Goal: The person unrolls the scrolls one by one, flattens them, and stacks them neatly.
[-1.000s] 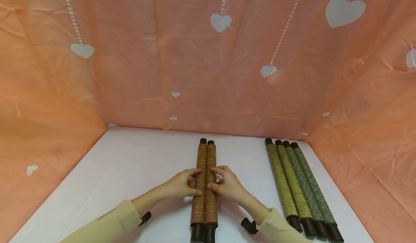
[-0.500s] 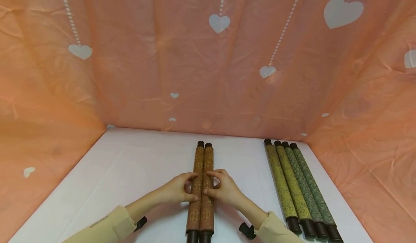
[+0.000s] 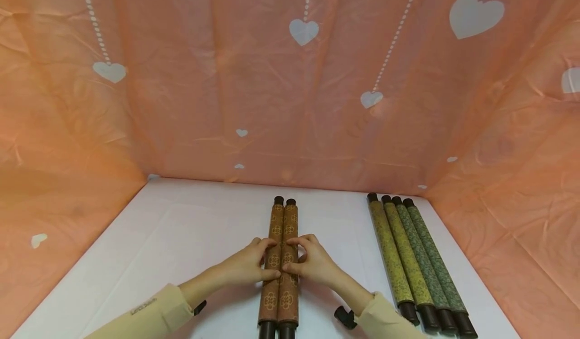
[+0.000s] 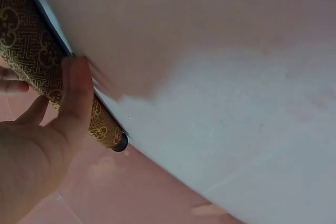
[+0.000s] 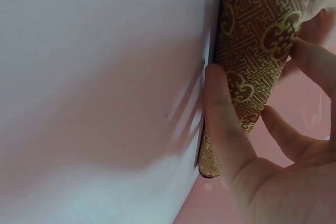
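The left hand (image 3: 246,264) and the right hand (image 3: 317,262) face each other before us, each with fingers and thumb bent in a narrow grip: the left holds the left brown roll (image 3: 273,259), the right holds the right brown roll (image 3: 288,253). We see these two rolls side by side between the hands, seeming to touch along their length, pointing straight away from the person. Each is covered in brown material with gold rounded motifs on a maze-like ground, and dark end caps (image 3: 268,330) stick out at the near ends, closer to the person than the hands. From above we make out a thumb and forefinger of each hand on its roll; in the wrist views, other fingers press along the outer sides, close to the white table (image 3: 199,218). Whether the rolls rest fully on it, we cannot tell. Well to the right of the right hand, we find four more dark-capped rolls in a slanted row, far ends leaning toward the hands: two yellowish rolls (image 3: 410,258) nearer, then two green rolls (image 3: 436,256) farther out. Behind each hand comes a pale beige sleeve (image 3: 151,311), with a small black device (image 3: 346,317) near each wrist. Beyond the hands, we face an orange-pink curtain (image 3: 267,87) printed with pale hearts.
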`<state>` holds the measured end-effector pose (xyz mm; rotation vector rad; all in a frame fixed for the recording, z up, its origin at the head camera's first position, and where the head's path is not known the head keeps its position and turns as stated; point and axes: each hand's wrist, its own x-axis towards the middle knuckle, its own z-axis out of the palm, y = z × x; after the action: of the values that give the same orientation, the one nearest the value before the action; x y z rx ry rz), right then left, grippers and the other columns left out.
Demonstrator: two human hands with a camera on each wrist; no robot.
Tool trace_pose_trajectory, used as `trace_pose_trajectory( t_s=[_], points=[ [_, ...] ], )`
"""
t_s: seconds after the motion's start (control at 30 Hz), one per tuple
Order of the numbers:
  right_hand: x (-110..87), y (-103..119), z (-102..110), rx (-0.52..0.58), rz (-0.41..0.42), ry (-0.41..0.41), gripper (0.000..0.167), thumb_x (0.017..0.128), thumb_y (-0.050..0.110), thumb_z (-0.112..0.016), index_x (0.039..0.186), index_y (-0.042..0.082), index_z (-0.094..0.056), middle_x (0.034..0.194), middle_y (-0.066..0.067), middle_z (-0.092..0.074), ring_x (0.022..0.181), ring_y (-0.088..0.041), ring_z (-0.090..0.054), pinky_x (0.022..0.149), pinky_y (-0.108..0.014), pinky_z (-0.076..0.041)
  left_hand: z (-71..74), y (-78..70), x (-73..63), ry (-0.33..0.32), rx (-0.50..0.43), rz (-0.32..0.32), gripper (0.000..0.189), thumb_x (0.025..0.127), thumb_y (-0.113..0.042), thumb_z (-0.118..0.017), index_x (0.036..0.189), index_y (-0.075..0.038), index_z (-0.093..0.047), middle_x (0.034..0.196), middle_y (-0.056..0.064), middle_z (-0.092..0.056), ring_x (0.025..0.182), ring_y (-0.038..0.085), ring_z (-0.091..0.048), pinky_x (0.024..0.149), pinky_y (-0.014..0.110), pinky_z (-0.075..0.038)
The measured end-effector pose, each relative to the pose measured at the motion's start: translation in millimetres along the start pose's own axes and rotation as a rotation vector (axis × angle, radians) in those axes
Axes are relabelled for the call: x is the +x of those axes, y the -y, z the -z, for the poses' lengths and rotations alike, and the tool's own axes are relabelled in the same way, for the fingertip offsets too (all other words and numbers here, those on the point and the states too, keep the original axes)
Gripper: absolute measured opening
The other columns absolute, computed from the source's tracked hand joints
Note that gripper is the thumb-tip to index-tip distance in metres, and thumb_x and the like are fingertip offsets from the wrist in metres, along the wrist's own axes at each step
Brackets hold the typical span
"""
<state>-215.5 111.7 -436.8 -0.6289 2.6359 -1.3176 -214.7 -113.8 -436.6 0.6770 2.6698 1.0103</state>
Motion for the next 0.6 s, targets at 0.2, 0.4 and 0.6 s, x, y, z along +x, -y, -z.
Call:
trace_pose_trajectory(
  t_s=[0.2, 0.4, 0.6],
  points=[
    [-0.1, -2.7, 1.0, -0.039, 0.020, -0.018, 0.057, 0.082, 0.015, -0.088, 0.131, -0.002, -0.064, 0.126, -0.023, -0.050, 0.087, -0.020, -0.062, 0.075, -0.028, -0.051, -2.4, -1.7, 1.2, -0.042, 0.159, -0.001, 0.080, 0.087, -0.045, -0.081, 0.149, -0.004, -0.051, 0.150, 0.026, -0.044, 0.122, 0.044, -0.059, 0.083, 0.058, -0.057],
    [-1.4, -6.5, 3.8, -0.061, 0.082, -0.033, 0.058, 0.081, 0.014, -0.086, 0.132, -0.002, -0.064, 0.143, -0.026, -0.046, 0.119, -0.043, -0.056, 0.095, -0.051, -0.050, 0.1, -1.5, -0.2, -0.032, 0.230, -0.072, 0.074, 0.090, -0.035, -0.075, 0.151, -0.002, -0.051, 0.163, 0.027, -0.030, 0.138, 0.048, -0.046, 0.098, 0.059, -0.052],
    [-3.3, -8.3, 9.0, -0.102, 0.135, -0.013, 0.065, 0.079, 0.005, -0.077, 0.141, -0.002, -0.060, 0.159, -0.024, -0.040, 0.141, -0.052, -0.036, 0.108, -0.073, -0.034, 3.6, 0.5, -1.7, 0.029, 0.276, -0.131, 0.068, 0.091, -0.030, -0.066, 0.152, -0.004, -0.052, 0.169, 0.021, -0.022, 0.143, 0.048, -0.041, 0.106, 0.060, -0.046]
  ],
)
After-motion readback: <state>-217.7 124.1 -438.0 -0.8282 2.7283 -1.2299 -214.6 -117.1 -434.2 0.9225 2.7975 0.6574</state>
